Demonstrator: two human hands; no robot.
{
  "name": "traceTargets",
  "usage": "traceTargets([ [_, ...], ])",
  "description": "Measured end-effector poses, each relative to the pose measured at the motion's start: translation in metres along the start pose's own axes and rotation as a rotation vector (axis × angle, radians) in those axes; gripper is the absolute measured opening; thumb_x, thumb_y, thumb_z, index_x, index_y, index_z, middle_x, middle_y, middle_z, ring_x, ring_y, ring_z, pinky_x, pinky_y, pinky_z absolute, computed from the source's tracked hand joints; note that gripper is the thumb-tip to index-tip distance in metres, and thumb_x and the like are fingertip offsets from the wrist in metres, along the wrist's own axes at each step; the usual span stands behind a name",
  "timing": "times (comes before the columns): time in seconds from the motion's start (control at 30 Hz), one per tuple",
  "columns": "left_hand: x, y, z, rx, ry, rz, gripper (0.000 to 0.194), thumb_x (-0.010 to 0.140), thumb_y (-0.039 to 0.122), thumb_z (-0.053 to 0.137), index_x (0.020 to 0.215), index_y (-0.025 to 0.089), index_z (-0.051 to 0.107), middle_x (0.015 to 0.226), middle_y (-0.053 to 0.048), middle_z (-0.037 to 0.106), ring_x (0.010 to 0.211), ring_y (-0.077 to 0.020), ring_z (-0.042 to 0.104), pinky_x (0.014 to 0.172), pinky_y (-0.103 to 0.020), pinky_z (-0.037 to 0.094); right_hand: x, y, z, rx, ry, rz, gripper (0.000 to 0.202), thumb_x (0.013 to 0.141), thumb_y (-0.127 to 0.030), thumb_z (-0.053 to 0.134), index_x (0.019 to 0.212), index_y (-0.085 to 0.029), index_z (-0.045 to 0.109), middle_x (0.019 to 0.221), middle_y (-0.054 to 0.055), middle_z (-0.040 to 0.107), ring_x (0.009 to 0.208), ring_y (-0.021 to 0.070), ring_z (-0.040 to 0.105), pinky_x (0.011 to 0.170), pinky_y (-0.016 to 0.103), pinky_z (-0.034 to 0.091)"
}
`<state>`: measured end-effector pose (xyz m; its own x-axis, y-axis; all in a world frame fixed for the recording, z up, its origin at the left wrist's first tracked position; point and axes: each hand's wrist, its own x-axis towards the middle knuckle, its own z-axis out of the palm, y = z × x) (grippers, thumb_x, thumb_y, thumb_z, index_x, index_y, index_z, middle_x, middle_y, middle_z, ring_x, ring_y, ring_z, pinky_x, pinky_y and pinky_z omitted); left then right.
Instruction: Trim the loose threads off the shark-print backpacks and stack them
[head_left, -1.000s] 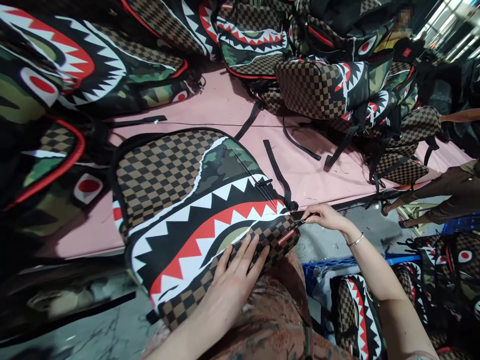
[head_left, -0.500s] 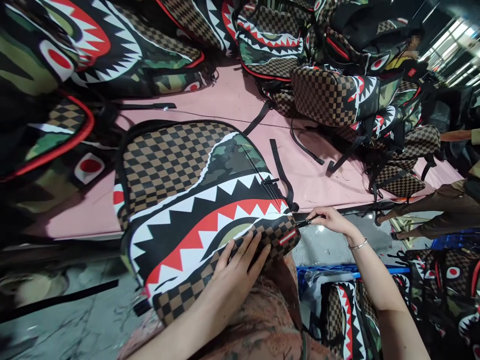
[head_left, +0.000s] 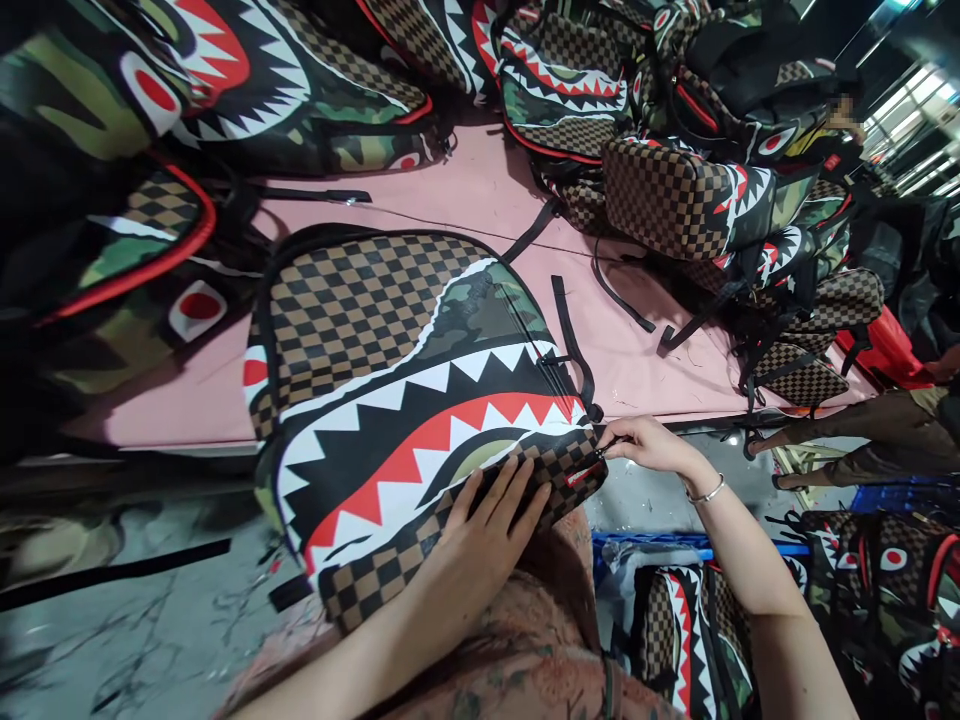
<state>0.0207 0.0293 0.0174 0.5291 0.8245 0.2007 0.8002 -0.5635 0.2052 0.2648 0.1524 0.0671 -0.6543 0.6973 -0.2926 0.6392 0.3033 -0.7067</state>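
A backpack with brown-and-black checks, camouflage and a red-and-white shark mouth lies face up, partly on the pink table and partly over my lap. My left hand rests flat on its lower checked part, fingers spread. At the lower right edge, beside a small red label, my right hand is closed in a pinch. A small dark thing at its fingertips touches the bag's edge; what it is I cannot tell. A black strap curls from the bag's side.
More shark-mouth backpacks are heaped along the far side of the pink table. Others lie below on the right, by a blue crate edge. Another person's legs show at right. Loose straps hang at left.
My right hand has moved left, closer to the backpack's edge, and less of the dark thing in it shows. My left hand stays on the bag. The whole view has shifted slightly.
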Motion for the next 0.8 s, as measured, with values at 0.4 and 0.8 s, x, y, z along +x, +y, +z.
traceTargets([
  [0.4,-0.002,-0.001,-0.002,-0.013,-0.013,0.01,0.049,0.079,0.02,0.039,0.127,0.016,0.048,0.135,-0.018,0.045,0.13,-0.0306,0.03,0.105,-0.051,0.018,0.004,-0.013,0.001,-0.075,-0.043,0.033,0.01,0.077,-0.022,0.063,0.08,-0.016,0.055,0.071,-0.003,0.055,0.065,0.0107,0.049,0.059,0.02,0.036],
  [0.8,-0.001,0.001,-0.003,-0.017,0.016,-0.004,0.046,0.082,0.023,0.04,0.126,0.017,0.049,0.134,-0.016,0.046,0.129,-0.0302,0.032,0.105,-0.05,0.019,0.004,-0.002,0.002,0.025,-0.061,0.055,0.012,0.078,-0.025,0.062,0.079,-0.015,0.057,0.076,0.0,0.057,0.07,0.0116,0.051,0.064,0.022,0.039],
])
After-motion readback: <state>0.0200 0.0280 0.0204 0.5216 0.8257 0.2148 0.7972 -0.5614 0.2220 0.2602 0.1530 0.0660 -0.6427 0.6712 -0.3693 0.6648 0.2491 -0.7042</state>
